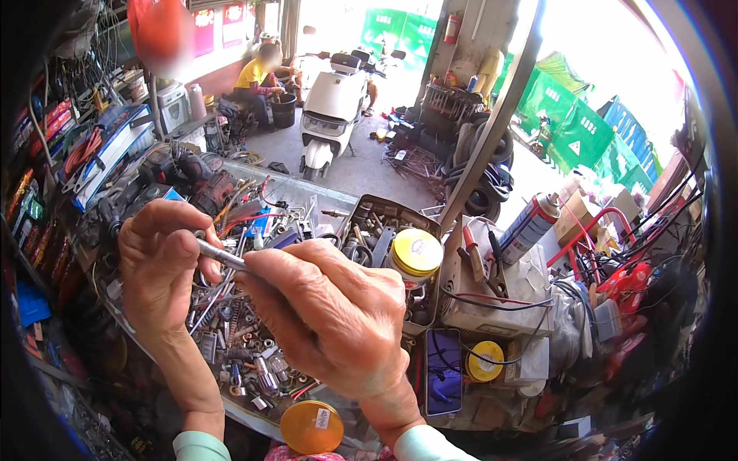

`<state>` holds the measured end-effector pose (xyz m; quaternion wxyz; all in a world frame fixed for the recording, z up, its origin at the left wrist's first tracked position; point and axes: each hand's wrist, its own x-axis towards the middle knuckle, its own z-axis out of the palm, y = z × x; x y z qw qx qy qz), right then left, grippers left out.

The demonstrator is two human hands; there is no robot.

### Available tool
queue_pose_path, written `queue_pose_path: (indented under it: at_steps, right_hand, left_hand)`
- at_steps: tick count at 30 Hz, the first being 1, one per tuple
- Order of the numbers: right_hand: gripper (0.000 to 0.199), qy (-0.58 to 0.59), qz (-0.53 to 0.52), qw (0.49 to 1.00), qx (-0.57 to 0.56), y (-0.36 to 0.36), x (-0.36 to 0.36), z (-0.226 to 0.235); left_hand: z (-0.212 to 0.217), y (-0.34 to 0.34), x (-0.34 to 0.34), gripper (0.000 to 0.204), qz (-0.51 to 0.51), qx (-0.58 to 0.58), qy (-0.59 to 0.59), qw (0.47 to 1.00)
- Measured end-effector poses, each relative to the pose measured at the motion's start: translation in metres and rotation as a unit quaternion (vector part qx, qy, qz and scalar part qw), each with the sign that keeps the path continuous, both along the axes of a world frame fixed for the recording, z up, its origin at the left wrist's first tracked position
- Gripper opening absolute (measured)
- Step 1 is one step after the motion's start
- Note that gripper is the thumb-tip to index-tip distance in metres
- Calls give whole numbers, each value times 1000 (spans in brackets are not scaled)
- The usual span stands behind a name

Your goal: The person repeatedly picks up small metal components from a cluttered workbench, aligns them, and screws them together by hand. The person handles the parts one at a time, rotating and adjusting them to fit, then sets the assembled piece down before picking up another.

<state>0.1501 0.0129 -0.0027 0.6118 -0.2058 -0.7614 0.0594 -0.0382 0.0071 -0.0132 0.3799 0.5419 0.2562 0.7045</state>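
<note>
My right hand is closed around a slim grey metal rod, thumb and forefinger pressed on it. The rod points up and left to my left hand, whose thumb and fingers pinch around its far tip. Whether a small separate piece sits at that tip I cannot tell. Both hands are raised above a workbench heaped with loose bolts, sockets and fittings. Behind my right hand stands an open metal tin of small parts, with a yellow-lidded tub on it.
A spray can and red-and-black clamps rest on a white box at right. A purple-lined tray and round yellow lids lie nearer. Beyond the bench stand a white scooter and a seated person in yellow.
</note>
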Motion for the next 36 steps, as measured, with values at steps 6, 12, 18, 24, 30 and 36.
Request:
queue_pose_path:
  at_steps: [6,12,18,24,30,36]
  right_hand:
    - [23,-10,-21,1000,-4,-1,1,0]
    - [16,-27,-7,999,20,3,1,-5]
    - [16,-71,-33,997,-20,2,4,-3]
    - [12,-118,-62,986,-96,1,2,-6]
    - [27,-12,38,987,-153,1,-6,-1]
    - [19,-33,10,994,-106,5,-9,-7]
  left_hand:
    - [3,-1,3,34,2,-2,24,1000]
    - [2,0,0,33,-2,25,50,998]
    - [-1,2,2,29,-13,54,70,996]
    - [2,1,5,23,-2,41,87,995]
    - [-1,7,3,20,47,-21,47,998]
    - [0,5,1,25,23,11,38,999]
